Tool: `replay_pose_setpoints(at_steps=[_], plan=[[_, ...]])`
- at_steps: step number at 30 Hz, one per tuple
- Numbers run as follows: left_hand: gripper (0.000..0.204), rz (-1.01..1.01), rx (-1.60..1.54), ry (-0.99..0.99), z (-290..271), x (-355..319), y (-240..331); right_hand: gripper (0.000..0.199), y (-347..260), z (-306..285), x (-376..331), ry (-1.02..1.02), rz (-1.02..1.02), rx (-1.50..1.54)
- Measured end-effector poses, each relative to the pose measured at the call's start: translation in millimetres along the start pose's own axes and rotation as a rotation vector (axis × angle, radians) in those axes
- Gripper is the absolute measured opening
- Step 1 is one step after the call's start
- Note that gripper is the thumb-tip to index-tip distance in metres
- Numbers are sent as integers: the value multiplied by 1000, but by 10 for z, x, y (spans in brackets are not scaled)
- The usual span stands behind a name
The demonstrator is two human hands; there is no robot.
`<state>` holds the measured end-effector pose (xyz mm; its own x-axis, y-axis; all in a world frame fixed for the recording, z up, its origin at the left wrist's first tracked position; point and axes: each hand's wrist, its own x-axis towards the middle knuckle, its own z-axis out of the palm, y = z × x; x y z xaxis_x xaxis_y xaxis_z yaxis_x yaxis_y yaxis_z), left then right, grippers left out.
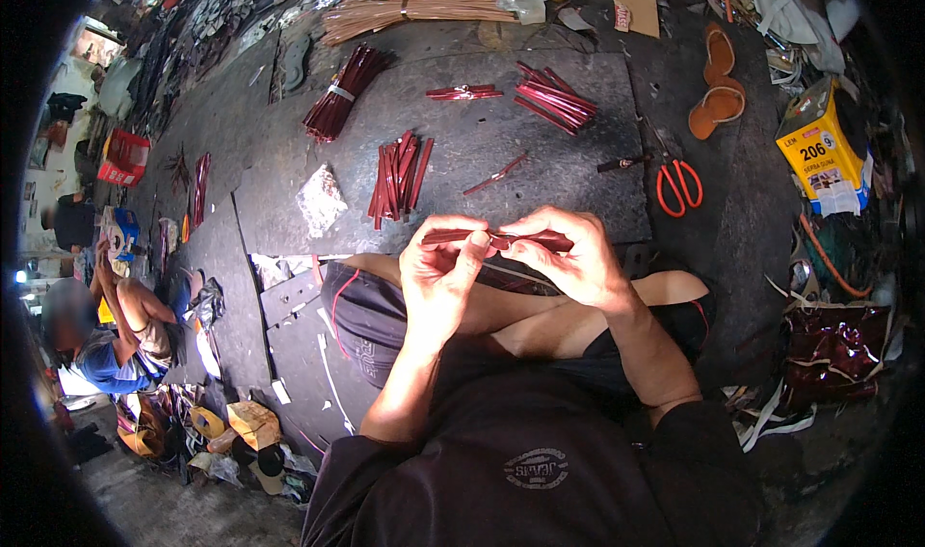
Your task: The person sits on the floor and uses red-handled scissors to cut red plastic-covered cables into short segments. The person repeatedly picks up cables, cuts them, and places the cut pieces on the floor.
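Note:
A glossy dark red strap (pixel 549 241) runs crosswise between my hands, above my crossed legs. My left hand (pixel 438 275) pinches its left part between thumb and fingers. My right hand (pixel 576 258) pinches it just right of the middle, where a small shiny bit shows between the fingertips; what that bit is, I cannot tell. On the dark board (pixel 568 210) beyond lie a thin red strap (pixel 494 175), several loose red strips (pixel 397 176), a few straps with a small metal piece (pixel 464 92), and a clear bag of small silvery pieces (pixel 321 200).
Orange-handled scissors (pixel 679 186) and a dark strap (pixel 623 163) lie to the right, below brown sandals (pixel 717 108). Red strip bundles (pixel 347 94) and tan strips (pixel 424 7) are farther off. A yellow container (pixel 819 152) stands right. Another person (pixel 116 340) sits left.

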<state>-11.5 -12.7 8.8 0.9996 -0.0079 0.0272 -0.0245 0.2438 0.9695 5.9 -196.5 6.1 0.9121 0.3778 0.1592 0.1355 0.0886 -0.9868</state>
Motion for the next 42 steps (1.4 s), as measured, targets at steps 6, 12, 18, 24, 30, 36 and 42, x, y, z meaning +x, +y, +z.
replay_pose_setpoints(at_steps=[6,12,18,24,30,36,42], plan=[[12,33,-41,3,25,-31,14,14,4,49,-8,36,-11,32],[14,31,-39,11,68,-46,-5,11,40,33,-14,60,18,52],[13,26,-11,8,83,-44,-10,10,8,21,10,64,42,48],[12,25,36,28,60,-23,5,9,-15,11,25,44,126,79],[16,-45,104,33,112,-40,89,20,-149,-66,-2,31,123,-36],[17,21,246,39,173,-83,86,23,-126,13,-34,130,128,-101],[16,10,255,12,190,-105,107,23,-192,34,-51,156,136,-55]])
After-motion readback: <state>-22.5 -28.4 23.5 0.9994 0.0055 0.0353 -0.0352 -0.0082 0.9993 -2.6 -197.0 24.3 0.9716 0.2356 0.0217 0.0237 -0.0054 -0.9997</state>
